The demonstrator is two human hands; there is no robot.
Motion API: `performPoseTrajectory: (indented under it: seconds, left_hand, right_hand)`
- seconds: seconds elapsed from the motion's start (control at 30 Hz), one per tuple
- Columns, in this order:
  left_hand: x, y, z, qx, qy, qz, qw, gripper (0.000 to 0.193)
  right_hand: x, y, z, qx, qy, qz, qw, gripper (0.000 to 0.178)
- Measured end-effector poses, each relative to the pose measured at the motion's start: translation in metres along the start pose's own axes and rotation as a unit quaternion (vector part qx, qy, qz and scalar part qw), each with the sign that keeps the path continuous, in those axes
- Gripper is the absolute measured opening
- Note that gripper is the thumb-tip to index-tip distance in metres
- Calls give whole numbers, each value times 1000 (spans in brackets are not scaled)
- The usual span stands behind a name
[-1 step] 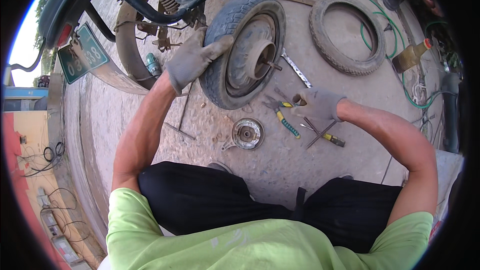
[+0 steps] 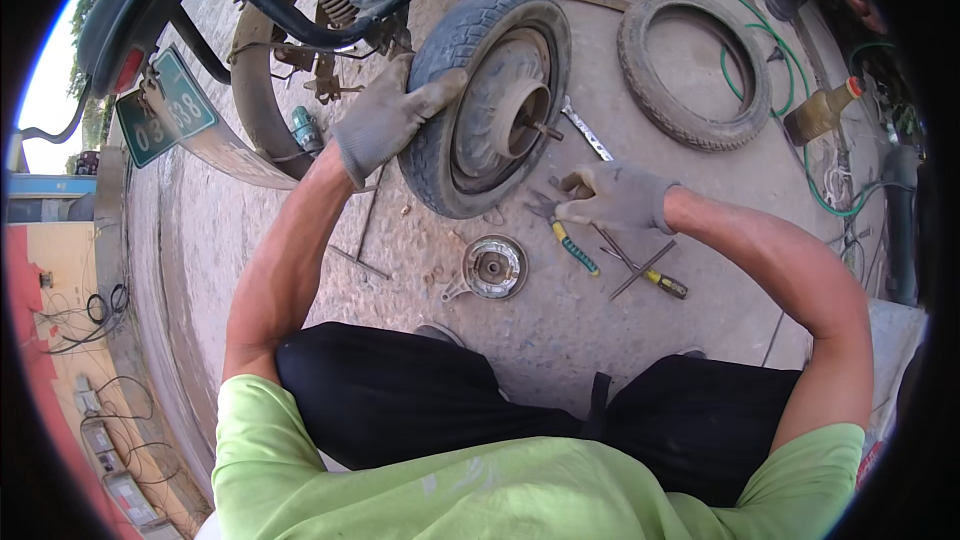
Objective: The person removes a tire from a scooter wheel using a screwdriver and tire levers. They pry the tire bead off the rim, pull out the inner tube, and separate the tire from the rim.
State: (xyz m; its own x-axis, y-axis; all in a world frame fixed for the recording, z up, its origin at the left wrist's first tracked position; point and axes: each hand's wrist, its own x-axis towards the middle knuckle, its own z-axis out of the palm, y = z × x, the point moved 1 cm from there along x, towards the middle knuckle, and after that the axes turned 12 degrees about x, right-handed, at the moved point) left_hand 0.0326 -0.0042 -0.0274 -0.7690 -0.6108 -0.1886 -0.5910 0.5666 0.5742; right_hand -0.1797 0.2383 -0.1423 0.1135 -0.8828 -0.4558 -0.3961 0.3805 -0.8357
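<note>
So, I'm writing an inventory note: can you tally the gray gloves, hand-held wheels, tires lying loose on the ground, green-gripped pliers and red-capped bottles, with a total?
Gray gloves: 2
Hand-held wheel: 1
Loose tire: 1
Green-gripped pliers: 1
Red-capped bottle: 1
Total: 6

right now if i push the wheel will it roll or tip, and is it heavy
The wheel may well roll or tip: it is round and tilted, with only the left hand visibly steadying it. It is probably heavy for its size, given the bulky metal-looking hub.
</note>
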Motion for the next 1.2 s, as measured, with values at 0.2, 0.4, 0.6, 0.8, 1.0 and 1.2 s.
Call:
performPoseTrajectory:
  seconds: [0.2,0.4,0.6,0.8,1.0,1.2]
  left_hand:
    - [17,-29,4,50,23,10,998,80]
    - [8,5,-1,79,12,-49,996,98]
    - [15,35,-3,136,-1,-32,990,103]
    - [25,22,-20,-29,25,-14,999,80]
    - [41,0,40,33,40,-14,999,63]
    - [40,12,74,211,220,101,947,50]
  right_hand:
    - [64,-121,42,214,111,-140,960,91]
    - [82,-119,79,228,249,-102,936,88]
    - [95,-112,80,192,338,-194,901,73]
    - [58,-107,44,298,209,-167,916,56]
    - [22,-94,11,394,153,-185,887,59]
    - [10,-77,-5,324,104,-147,929,74]
